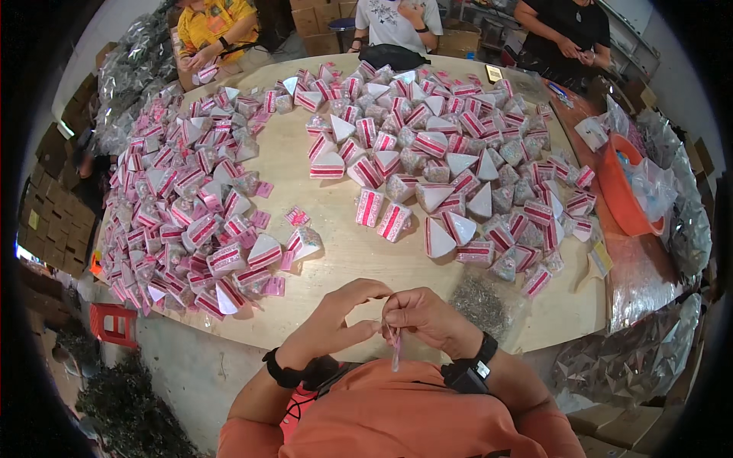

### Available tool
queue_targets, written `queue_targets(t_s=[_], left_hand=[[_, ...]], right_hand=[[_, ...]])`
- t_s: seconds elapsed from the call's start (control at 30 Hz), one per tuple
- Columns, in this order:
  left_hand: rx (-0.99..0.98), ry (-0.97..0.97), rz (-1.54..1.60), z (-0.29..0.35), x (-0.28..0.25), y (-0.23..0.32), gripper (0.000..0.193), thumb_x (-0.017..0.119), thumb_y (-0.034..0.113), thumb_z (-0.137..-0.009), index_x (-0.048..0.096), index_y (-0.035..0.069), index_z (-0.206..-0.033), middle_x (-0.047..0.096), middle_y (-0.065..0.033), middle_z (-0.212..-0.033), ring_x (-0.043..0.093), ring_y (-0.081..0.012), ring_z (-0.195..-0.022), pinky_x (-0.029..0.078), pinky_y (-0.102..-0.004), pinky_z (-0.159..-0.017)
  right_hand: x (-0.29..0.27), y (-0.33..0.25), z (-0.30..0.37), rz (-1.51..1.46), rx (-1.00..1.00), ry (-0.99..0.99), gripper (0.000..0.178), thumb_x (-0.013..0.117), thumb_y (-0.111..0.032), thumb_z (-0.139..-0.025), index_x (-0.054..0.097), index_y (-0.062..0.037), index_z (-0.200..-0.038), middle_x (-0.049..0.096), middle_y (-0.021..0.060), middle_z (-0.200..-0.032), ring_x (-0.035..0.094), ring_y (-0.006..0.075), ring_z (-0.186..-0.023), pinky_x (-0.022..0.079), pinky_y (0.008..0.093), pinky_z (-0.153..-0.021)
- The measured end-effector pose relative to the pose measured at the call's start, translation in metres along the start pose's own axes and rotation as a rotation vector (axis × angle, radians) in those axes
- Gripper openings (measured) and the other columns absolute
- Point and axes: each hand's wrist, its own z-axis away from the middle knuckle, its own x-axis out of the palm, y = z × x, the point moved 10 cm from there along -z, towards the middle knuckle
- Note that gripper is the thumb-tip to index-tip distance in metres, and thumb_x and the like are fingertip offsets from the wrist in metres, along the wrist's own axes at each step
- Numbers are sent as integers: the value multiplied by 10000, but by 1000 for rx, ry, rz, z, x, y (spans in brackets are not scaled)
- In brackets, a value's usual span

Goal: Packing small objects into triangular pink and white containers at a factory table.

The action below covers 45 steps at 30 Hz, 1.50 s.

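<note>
Both of my hands are close together over the table's near edge. My right hand (424, 317) is closed in a pinch on a small pink-and-clear strip (395, 353), which hangs below the fingertips. Opposite it, my left hand (336, 314) curves with thumb and forefinger apart, the forefinger tip against the right fingers. Nothing shows in the left hand's gap. Just beyond lie a wrapped toy cake slice (304, 242) and a pink printed tag (297, 216). A clear bag of small metal pieces (481, 301) rests by my right wrist.
Wrapped cake slices crowd the wooden table (343, 267) in a left heap (183, 198) and a right heap (458, 153). An orange basin (622, 187) holds plastic bags on the right. Three people are across the table. A red stool (113, 324) stands at left.
</note>
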Motion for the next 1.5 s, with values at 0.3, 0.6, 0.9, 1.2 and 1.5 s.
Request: queue_targets(t_s=[0.3, 0.6, 0.9, 1.2, 1.5], left_hand=[[-55, 248, -140, 12, -2, -22, 92, 608, 63, -831, 559, -6, -795, 564, -47, -695, 511, -96, -581, 414, -228, -524], [-382, 281, 550, 14, 15, -79, 101, 569, 67, -866, 552, 33, -772, 529, -5, -632, 470, -80, -524, 377, -214, -487], [-351, 316, 667, 7, 31, -86, 165, 522, 96, -919, 517, 42, -763, 472, 11, -594, 400, -57, -513, 324, -204, -486], [-373, 192, 338, -29, 24, -119, 65, 541, 103, -853, 536, 48, -818, 498, 6, -657, 478, -82, -589, 399, -211, -563], [-127, 392, -795, -129, -1, -178, 717, 694, 206, -708, 335, -33, -1281, 471, -228, -1168, 513, -378, -994, 456, -449, -825]], right_hand=[[-6, -4, -4, 55, -107, 91, 92, 602, -61, -851, 556, -5, -908, 611, 57, -778, 606, 145, -715, 487, 256, -608], [2, -41, 10, 810, -296, 295, 94, 580, -74, -848, 526, -31, -912, 576, 65, -759, 591, 192, -680, 450, 308, -583], [23, -58, 25, 1469, -715, 284, 87, 567, -83, -817, 541, -51, -894, 577, 113, -774, 584, 316, -689, 461, 394, -608], [-8, -53, 47, 1544, -665, 403, 117, 574, -53, -780, 546, -35, -892, 559, 116, -732, 563, 329, -662, 461, 408, -591], [-62, -58, 96, 1484, -482, 610, 118, 592, -62, -812, 579, -10, -918, 605, 163, -832, 592, 354, -764, 491, 416, -648]])
